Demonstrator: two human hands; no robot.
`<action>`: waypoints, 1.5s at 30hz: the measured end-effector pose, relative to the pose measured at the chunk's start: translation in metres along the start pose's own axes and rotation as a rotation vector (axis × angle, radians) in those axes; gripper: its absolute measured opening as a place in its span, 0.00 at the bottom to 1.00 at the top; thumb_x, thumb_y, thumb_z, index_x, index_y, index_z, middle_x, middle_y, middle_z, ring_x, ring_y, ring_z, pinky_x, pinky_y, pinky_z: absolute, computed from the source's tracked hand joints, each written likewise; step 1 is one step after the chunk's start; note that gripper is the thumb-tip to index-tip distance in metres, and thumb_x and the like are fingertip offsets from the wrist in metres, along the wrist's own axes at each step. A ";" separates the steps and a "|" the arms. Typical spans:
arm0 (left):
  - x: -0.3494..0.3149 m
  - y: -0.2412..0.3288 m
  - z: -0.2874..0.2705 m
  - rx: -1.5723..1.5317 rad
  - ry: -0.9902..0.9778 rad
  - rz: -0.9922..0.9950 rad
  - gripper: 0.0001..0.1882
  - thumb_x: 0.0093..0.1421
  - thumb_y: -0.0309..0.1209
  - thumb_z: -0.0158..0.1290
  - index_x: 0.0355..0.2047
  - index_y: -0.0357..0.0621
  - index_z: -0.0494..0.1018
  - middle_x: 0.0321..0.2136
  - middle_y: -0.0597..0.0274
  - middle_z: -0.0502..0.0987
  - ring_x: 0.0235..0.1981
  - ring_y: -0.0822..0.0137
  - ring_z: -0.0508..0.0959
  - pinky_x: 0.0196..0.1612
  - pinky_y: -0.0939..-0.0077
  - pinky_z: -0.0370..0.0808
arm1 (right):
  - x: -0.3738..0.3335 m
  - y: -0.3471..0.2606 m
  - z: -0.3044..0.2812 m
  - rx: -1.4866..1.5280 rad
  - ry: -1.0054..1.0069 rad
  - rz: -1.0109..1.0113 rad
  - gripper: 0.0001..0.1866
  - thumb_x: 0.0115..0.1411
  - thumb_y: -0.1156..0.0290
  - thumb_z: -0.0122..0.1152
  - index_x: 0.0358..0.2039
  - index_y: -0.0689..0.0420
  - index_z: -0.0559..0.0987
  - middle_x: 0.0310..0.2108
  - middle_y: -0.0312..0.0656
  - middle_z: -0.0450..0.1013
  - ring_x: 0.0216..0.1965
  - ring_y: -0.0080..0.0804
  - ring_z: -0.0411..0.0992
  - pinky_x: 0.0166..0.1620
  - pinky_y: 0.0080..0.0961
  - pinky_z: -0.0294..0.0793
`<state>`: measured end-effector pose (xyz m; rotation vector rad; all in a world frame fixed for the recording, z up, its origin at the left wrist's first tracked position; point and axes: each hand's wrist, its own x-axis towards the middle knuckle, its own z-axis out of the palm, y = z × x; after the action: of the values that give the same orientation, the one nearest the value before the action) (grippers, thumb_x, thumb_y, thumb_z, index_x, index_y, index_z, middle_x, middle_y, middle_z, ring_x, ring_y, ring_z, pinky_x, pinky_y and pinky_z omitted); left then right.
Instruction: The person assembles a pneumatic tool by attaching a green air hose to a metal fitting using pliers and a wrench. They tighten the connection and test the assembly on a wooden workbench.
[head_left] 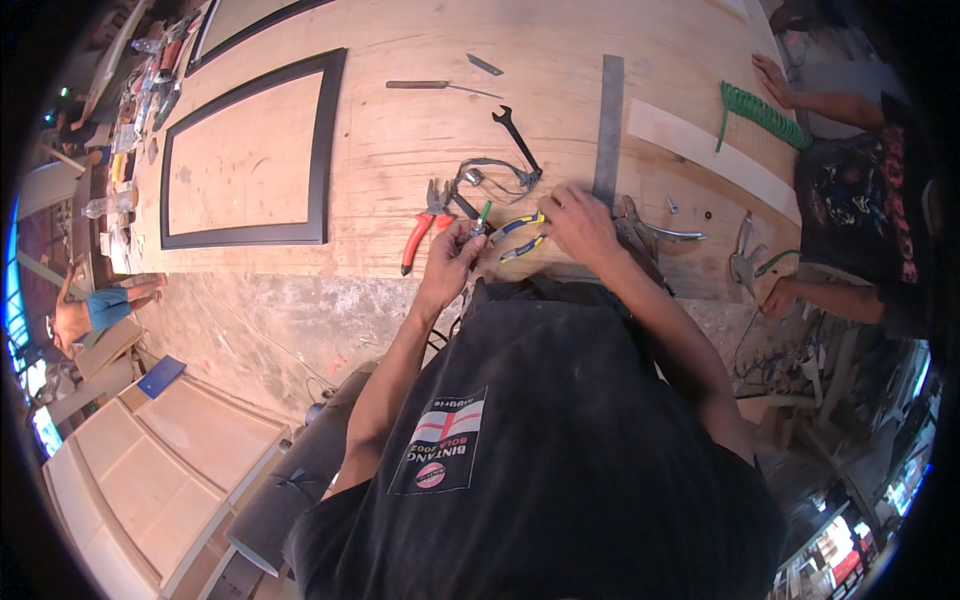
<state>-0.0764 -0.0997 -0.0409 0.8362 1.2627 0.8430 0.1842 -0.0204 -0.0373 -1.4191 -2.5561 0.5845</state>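
My left hand (450, 262) is closed on a small metal fitting with a green tip (485, 212), held upright at the table's near edge. Beside it on the left lie red-handled combination pliers (417, 238). To the right, my right hand (582, 230) has its fingers curled around the head end of blue-and-yellow-handled pliers (520, 224). Their spread handles point toward my left hand, and my fingers hide the jaws. Just beyond my hands lie a loop of grey cable (490, 163) and a black open-ended wrench (516, 138).
A black frame (322, 150) lies left on the wooden table (400, 130). Farther off are a screwdriver (418, 85) and a flat metal blade (484, 65). A steel ruler (608, 120), a pale board (710, 160), a green coiled hose (765, 115) and another person's hands (780, 298) are to the right.
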 end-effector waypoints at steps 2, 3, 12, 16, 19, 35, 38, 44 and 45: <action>-0.001 0.007 -0.006 -0.032 0.015 -0.015 0.09 0.71 0.29 0.54 0.48 0.39 0.73 0.35 0.67 0.81 0.30 0.78 0.75 0.35 0.84 0.71 | 0.005 -0.033 -0.009 -0.002 -0.268 0.158 0.28 0.64 0.47 0.62 0.59 0.49 0.72 0.39 0.52 0.81 0.41 0.58 0.81 0.45 0.55 0.78; 0.000 0.013 -0.006 -0.047 0.020 -0.018 0.09 0.71 0.28 0.54 0.49 0.39 0.73 0.35 0.67 0.81 0.30 0.78 0.76 0.35 0.84 0.71 | 0.005 -0.043 -0.006 0.049 -0.313 0.240 0.29 0.64 0.45 0.61 0.59 0.48 0.72 0.37 0.53 0.81 0.43 0.59 0.80 0.46 0.56 0.77; 0.016 0.036 0.003 -0.121 -0.084 0.054 0.08 0.70 0.27 0.56 0.46 0.36 0.74 0.32 0.65 0.81 0.29 0.78 0.74 0.34 0.81 0.72 | -0.032 -0.030 0.011 0.068 -0.342 0.583 0.28 0.62 0.53 0.65 0.58 0.48 0.68 0.58 0.64 0.64 0.51 0.72 0.73 0.49 0.57 0.76; 0.030 0.050 0.009 0.084 -0.133 0.047 0.13 0.71 0.32 0.55 0.49 0.35 0.74 0.33 0.64 0.80 0.31 0.76 0.76 0.36 0.80 0.74 | -0.068 -0.009 0.021 -0.107 -0.058 0.498 0.28 0.57 0.68 0.66 0.57 0.53 0.69 0.52 0.57 0.68 0.49 0.63 0.75 0.50 0.52 0.77; 0.037 0.060 0.025 0.327 -0.100 0.196 0.15 0.70 0.33 0.57 0.50 0.35 0.74 0.33 0.61 0.79 0.32 0.74 0.76 0.37 0.76 0.74 | -0.080 0.005 0.024 -0.075 0.047 0.551 0.25 0.55 0.72 0.65 0.54 0.58 0.71 0.51 0.55 0.71 0.50 0.57 0.75 0.50 0.48 0.77; 0.043 0.107 0.100 0.786 -0.077 0.580 0.12 0.67 0.24 0.53 0.49 0.33 0.68 0.41 0.38 0.76 0.44 0.37 0.77 0.45 0.51 0.74 | -0.096 -0.044 -0.077 1.287 -0.063 0.533 0.20 0.68 0.64 0.60 0.57 0.59 0.80 0.46 0.39 0.76 0.44 0.26 0.71 0.52 0.26 0.68; 0.045 0.109 0.102 0.834 -0.072 0.617 0.12 0.66 0.23 0.53 0.48 0.34 0.67 0.42 0.39 0.74 0.44 0.36 0.76 0.44 0.48 0.73 | -0.089 -0.048 -0.088 1.278 -0.090 0.539 0.22 0.67 0.65 0.60 0.59 0.60 0.78 0.49 0.39 0.76 0.47 0.26 0.71 0.54 0.26 0.68; 0.046 0.109 0.106 0.847 -0.064 0.598 0.12 0.68 0.24 0.52 0.48 0.32 0.66 0.40 0.34 0.75 0.43 0.33 0.77 0.42 0.47 0.74 | -0.090 -0.043 -0.086 1.288 -0.111 0.591 0.25 0.66 0.64 0.62 0.62 0.58 0.76 0.54 0.44 0.76 0.54 0.33 0.72 0.61 0.30 0.65; 0.046 0.109 0.106 0.853 -0.063 0.596 0.12 0.68 0.24 0.52 0.48 0.32 0.66 0.40 0.33 0.75 0.42 0.33 0.76 0.42 0.47 0.74 | -0.089 -0.044 -0.086 1.294 -0.093 0.588 0.25 0.66 0.64 0.62 0.63 0.58 0.76 0.55 0.45 0.75 0.55 0.33 0.72 0.61 0.30 0.65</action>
<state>0.0258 -0.0159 0.0476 1.9737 1.3344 0.7044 0.2252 -0.0944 0.0634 -1.4510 -1.1053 1.8953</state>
